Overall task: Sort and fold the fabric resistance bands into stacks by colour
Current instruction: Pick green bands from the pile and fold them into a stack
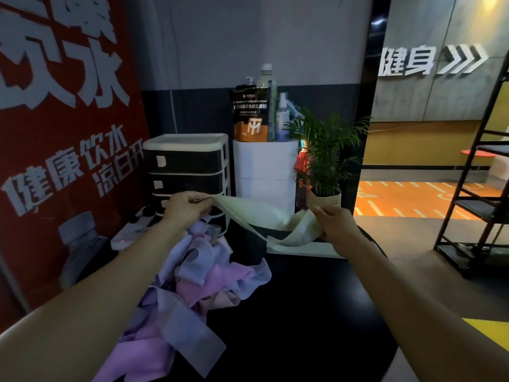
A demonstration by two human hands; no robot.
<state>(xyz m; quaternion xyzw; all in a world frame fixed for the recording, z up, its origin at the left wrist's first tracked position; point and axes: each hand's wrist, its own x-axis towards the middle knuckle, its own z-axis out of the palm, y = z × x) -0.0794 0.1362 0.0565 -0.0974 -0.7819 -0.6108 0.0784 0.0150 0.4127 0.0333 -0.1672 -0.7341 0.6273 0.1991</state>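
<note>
On black table (303, 312), all positions ref'd to it: heap of purple and pink bands (192, 277) covers its left part, unsorted, tangled. Drawer unit (187, 172) stands at far-left edge; potted plant (327, 158) at far-right edge w/ white cabinet (265, 172) between them, behind table. Folded pale-green stack (303, 248) lies flat at table's far side, right of heap. Pale-green band (259, 213) held stretched above far side, sagging toward stack. Left hand (184, 208) pinches band's left end, fingers curled. Right hand (334, 224) pinches right end, thumb on top.
</note>
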